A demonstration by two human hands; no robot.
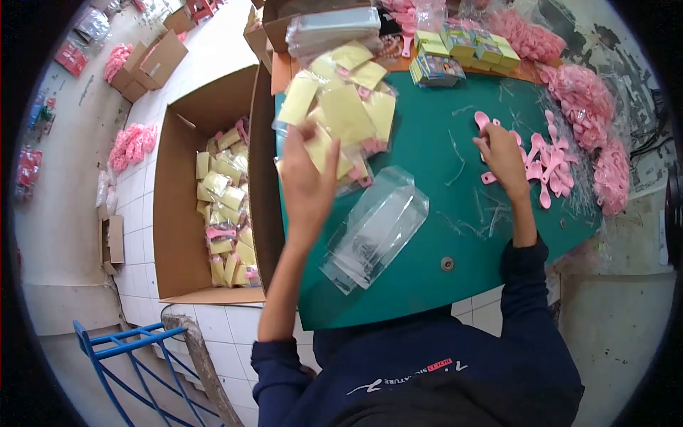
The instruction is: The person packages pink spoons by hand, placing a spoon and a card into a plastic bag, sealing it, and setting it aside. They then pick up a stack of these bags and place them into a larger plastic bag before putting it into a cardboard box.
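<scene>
My left hand (309, 178) is raised over the near edge of a pile of clear packets with yellow cards (348, 114), its fingers apart and nothing visible in it. Small pink pieces show inside some of the packets. On the right of the green table, my right hand (504, 160) has its fingers curled together around a pink plastic spoon (482, 119), whose bowl sticks out past the fingertips. Beside that hand lies a loose heap of pink spoons (548, 164). Between my hands, nearer to me, clear plastic bags (380, 228) lie flat in a stack.
Left of the green table (398, 306) stands an open cardboard box (178, 213) holding many yellow packets. Card stacks (459, 53) and bagged pink spoons (583, 99) line the table's far and right edges. A blue metal trolley (128, 349) stands at lower left.
</scene>
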